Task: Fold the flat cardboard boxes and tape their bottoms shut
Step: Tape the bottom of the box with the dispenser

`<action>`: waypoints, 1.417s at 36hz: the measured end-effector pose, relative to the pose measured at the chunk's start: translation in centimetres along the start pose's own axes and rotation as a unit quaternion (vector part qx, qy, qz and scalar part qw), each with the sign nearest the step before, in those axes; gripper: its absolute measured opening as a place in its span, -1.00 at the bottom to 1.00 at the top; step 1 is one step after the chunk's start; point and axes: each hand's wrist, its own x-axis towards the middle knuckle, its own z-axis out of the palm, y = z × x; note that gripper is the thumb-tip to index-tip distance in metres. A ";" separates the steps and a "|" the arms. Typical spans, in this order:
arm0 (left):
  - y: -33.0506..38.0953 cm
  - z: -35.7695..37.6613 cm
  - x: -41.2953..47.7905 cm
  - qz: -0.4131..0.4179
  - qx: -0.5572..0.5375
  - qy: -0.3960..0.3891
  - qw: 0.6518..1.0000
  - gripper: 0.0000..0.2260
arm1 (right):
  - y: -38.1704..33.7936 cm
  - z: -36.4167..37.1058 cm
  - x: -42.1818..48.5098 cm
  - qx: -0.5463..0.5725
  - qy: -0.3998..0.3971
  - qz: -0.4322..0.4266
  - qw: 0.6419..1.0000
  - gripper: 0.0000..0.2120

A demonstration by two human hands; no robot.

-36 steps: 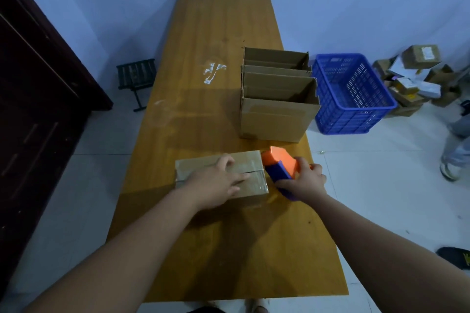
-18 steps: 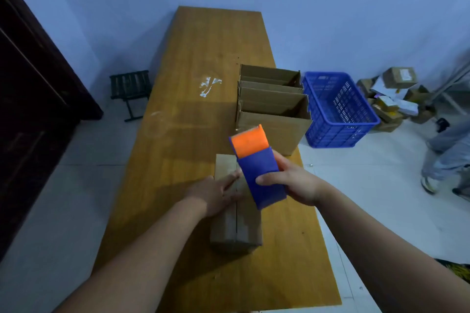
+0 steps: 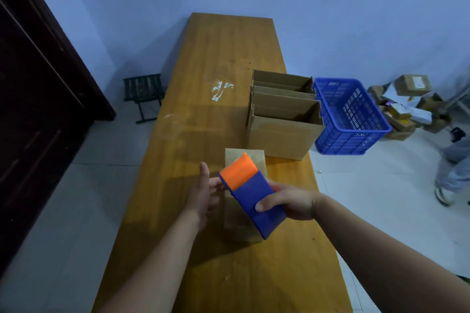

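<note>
A small cardboard box (image 3: pixel 237 221) lies bottom up on the wooden table (image 3: pixel 223 63), its long side pointing away from me. My right hand (image 3: pixel 290 202) grips a blue and orange tape dispenser (image 3: pixel 250 192) held above the box, orange end tilted toward the far end. My left hand (image 3: pixel 203 192) is beside the box's left side with fingers straight, fingertips near the dispenser. The dispenser hides much of the box top.
Three folded open boxes (image 3: pixel 282 119) stand in a row at the table's right edge. A blue plastic crate (image 3: pixel 353 119) sits on the floor beyond. A pile of parcels (image 3: pixel 407 101) and a person's leg (image 3: pixel 452 173) are at right. A small stool (image 3: pixel 143 95) stands left.
The box was turned from crosswise to lengthwise. My right hand lifted the dispenser from the box's side to above it. My left hand came off the box top and opened beside it.
</note>
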 end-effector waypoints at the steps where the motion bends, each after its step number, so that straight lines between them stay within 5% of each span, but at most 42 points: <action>1: 0.2 -0.1 -0.2 -0.011 -0.015 -0.022 1.000 -0.33 | -0.1 0.1 0.1 -0.009 -0.004 0.004 1.000 -0.42; 7: 2.0 0.0 -0.3 -0.057 -0.094 -0.062 0.992 -0.91 | -0.1 0.2 0.1 -0.029 -0.022 0.005 0.999 -0.39; 11: 3.1 0.3 -0.8 -0.064 -0.169 -0.038 0.983 -0.78 | 0.2 0.2 -0.1 -0.031 -0.017 -0.002 0.999 -0.36; 16: 3.5 0.6 -1.2 0.007 -0.050 0.050 0.997 -0.74 | 0.2 0.4 -0.5 -0.032 -0.007 -0.013 0.999 -0.37; 23: 2.4 0.7 -1.3 -0.011 -0.098 0.134 0.986 -0.73 | 2.0 0.2 0.4 -0.032 0.103 -0.036 0.994 -0.19; 28: 0.4 1.1 -1.3 -0.060 -0.144 0.173 0.972 -0.75 | 1.9 1.9 -0.1 -0.060 0.142 -0.068 0.986 -0.50; 30: -0.2 1.0 -1.4 -0.066 -0.182 0.185 0.963 -0.74 | 1.3 2.6 -0.2 -0.087 0.175 -0.073 0.978 -0.64; 39: -1.3 1.2 -2.2 -0.097 -0.243 0.213 0.942 -0.83 | 0.2 3.9 0.3 -0.184 0.317 -0.097 0.925 -0.65; 45: -1.5 1.2 -2.5 -0.112 -0.246 0.202 0.941 -0.95 | 2.8 4.5 1.3 -0.299 0.375 -0.103 0.871 -0.04; 51: -0.9 1.7 -3.2 -0.084 -0.187 0.223 0.953 -0.97 | 3.8 4.8 1.2 -0.274 0.427 -0.131 0.851 -0.34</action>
